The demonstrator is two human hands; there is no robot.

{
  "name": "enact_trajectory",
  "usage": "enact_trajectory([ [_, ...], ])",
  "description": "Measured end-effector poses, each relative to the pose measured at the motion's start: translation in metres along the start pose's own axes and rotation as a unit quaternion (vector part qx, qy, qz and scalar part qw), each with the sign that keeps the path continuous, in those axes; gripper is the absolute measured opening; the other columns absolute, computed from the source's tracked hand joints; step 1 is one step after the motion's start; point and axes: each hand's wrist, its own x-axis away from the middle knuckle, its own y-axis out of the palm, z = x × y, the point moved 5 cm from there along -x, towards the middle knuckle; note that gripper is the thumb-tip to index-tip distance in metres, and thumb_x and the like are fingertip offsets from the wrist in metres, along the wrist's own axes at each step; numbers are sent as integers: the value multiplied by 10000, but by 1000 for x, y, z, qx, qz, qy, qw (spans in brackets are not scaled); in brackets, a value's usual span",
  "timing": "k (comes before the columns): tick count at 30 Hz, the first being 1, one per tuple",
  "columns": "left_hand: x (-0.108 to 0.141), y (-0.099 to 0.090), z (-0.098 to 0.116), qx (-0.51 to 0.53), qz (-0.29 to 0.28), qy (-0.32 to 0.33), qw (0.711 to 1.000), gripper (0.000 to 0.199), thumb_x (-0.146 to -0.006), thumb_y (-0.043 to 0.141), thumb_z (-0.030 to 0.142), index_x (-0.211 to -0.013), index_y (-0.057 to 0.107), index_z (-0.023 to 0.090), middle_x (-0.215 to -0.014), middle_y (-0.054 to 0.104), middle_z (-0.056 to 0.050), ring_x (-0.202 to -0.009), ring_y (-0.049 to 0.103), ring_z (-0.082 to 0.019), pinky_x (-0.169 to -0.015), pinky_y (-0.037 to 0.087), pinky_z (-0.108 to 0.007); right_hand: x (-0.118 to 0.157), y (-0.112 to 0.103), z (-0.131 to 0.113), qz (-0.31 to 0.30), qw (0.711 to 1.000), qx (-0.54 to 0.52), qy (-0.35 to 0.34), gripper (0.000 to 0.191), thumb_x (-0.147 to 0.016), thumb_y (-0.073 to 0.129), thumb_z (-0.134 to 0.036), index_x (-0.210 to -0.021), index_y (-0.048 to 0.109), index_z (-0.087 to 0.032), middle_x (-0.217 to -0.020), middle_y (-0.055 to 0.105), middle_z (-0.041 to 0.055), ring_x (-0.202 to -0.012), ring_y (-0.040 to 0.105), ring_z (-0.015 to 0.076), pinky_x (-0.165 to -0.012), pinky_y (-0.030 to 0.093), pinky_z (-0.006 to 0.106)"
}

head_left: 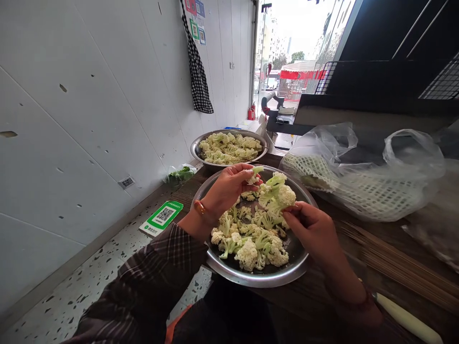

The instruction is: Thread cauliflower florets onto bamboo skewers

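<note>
Both hands are raised over a round metal bowl (247,282) with several loose cauliflower florets (251,248) in it. My left hand (231,188), above the bowl's far left side, pinches a small cauliflower floret (256,171) by its pale green stem. At the right rim, my right hand (311,224) has thumb and fingers closed on a larger cauliflower piece (278,193), its stems pointing left. Whether a thin stick runs through that piece I cannot tell. The right fingertips are partly hidden behind it.
A second metal bowl (193,149) full of cauliflower stands behind. Clear plastic bags (390,186) with white netting lie at right. Thin wooden skewers (405,267) and a pale-handled knife (405,315) rest on the dark table. A green QR card (163,215) is at left, near the wall.
</note>
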Motion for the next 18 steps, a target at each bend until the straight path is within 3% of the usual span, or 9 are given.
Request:
enact_trajectory([
  [18,-1,-2,1,-31,14,22,999,241,-761,807,268,-878,651,126,-823,704,-37,-743,693,-135,-711,535,-271,0,0,-2,-1,1000,13,-2,237,-874,656,-398,-778,712,-189,-701,668,30,-624,602,166,-565,475,272],
])
